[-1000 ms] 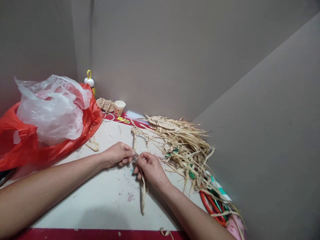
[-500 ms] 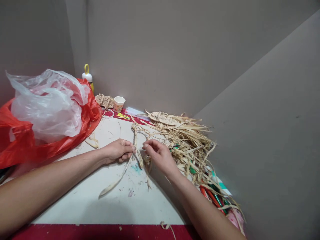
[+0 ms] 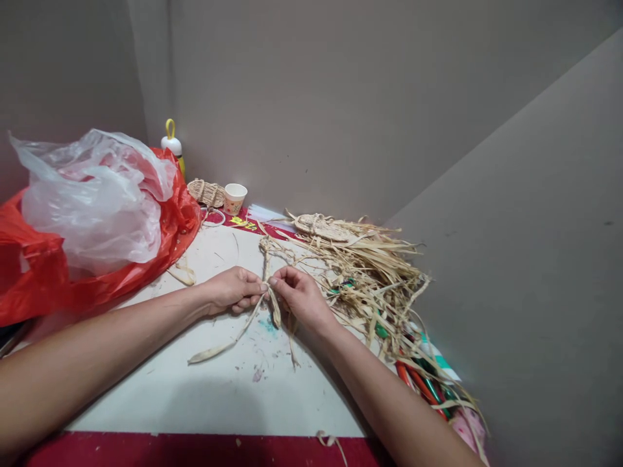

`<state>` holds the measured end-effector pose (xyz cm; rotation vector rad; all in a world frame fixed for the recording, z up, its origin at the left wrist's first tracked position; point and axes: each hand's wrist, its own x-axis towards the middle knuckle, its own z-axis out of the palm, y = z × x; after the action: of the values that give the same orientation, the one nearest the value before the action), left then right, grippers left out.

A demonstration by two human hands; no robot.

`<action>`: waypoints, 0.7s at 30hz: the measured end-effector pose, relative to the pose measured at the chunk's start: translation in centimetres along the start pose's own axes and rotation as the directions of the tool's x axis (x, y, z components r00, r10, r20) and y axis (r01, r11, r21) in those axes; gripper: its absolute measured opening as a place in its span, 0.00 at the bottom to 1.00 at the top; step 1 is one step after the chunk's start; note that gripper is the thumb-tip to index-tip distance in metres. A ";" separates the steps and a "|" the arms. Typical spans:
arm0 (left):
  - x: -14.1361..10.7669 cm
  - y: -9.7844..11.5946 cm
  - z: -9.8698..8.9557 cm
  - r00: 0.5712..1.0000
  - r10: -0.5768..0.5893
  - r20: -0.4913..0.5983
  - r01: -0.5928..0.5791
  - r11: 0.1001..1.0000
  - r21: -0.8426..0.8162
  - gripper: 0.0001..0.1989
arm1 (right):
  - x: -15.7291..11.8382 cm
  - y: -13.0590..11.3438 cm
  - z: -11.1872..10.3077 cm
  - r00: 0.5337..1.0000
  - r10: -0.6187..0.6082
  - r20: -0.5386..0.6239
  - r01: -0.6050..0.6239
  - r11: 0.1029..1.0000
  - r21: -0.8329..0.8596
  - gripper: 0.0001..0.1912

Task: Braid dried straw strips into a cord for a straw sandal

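Above the white board (image 3: 214,395), my left hand (image 3: 236,288) pinches a braided straw cord (image 3: 266,259) between thumb and fingers. Loose straw strands hang below the grip, one long strand (image 3: 214,352) trailing to the lower left. My right hand (image 3: 296,292) is closed in a pinch at the same spot, its fingertips against the strands just right of my left thumb. What exactly lies between the right fingertips is too small to make out. The cord's upper end forms a small loop on the board.
A heap of dry straw (image 3: 379,272) with a woven straw sandal (image 3: 321,228) on top lies to the right. Another sandal (image 3: 207,192), a paper cup (image 3: 234,198) and a yellow-handled bottle (image 3: 171,144) stand at the back. Red and clear plastic bags (image 3: 97,214) fill the left.
My right hand has moved left and closed in on the strands beside my left thumb. The left hand keeps its hold on the cord. The view has shifted slightly.
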<state>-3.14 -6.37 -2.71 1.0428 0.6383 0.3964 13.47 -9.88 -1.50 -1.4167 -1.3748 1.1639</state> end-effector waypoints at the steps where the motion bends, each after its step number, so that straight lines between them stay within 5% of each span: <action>1: 0.0 0.0 0.0 1.000 0.000 0.002 0.000 1.000 0.000 0.12 | 0.0 0.1 0.0 1.000 -0.001 -0.014 0.001 1.000 0.004 0.12; 10: 0.0 0.1 -0.1 1.000 -0.017 0.005 0.017 1.000 -0.017 0.14 | 0.3 0.1 0.1 0.996 -0.003 -0.090 0.006 0.999 0.032 0.14; 21: 0.0 0.1 -0.2 1.000 -0.020 -0.014 0.020 1.000 0.010 0.14 | 0.1 0.2 0.0 0.999 0.031 0.033 -0.031 0.999 0.008 0.16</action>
<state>-3.23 -6.20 -2.68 1.0437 0.6630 0.3832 13.50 -9.84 -1.69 -1.4231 -1.3737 1.2166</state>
